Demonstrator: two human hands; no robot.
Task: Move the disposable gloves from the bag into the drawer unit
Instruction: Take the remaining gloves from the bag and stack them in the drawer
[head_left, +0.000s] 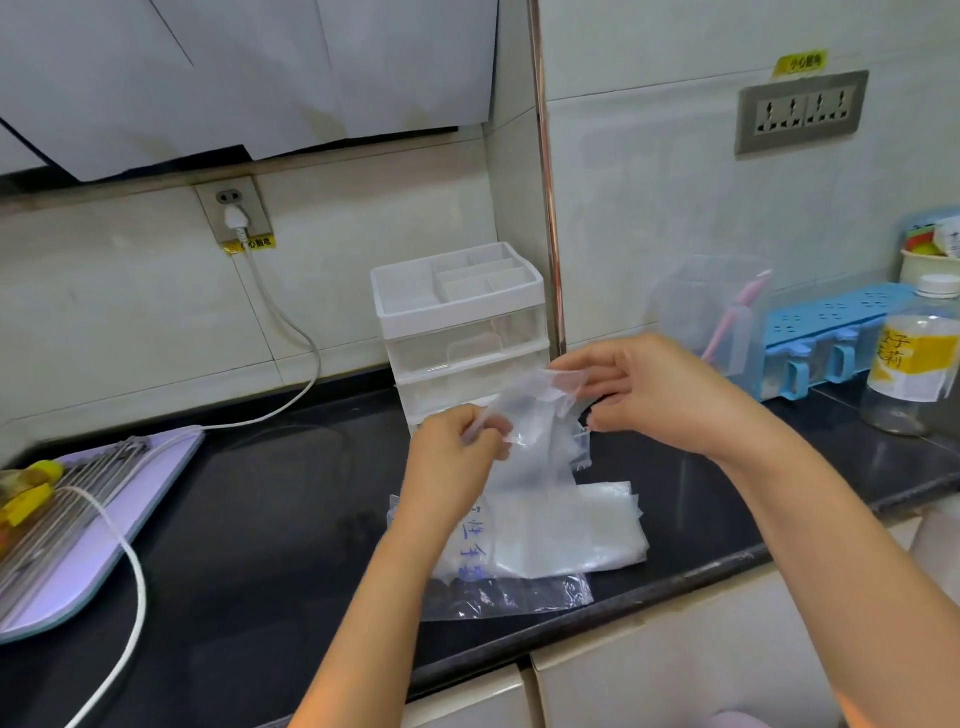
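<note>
A clear plastic bag with blue writing lies flat on the black counter, and a stack of translucent disposable gloves rests partly on it. My left hand and my right hand both pinch one thin glove, holding it up above the stack. Right behind it stands the white drawer unit with clear drawers; its lowest drawer is pulled out and mostly hidden by the glove and my hands.
A lilac tray with a wire rack and a white cable lie at the left. At the right stand a clear container, a blue seasoning rack and a bottle. The counter's front edge runs below my forearms.
</note>
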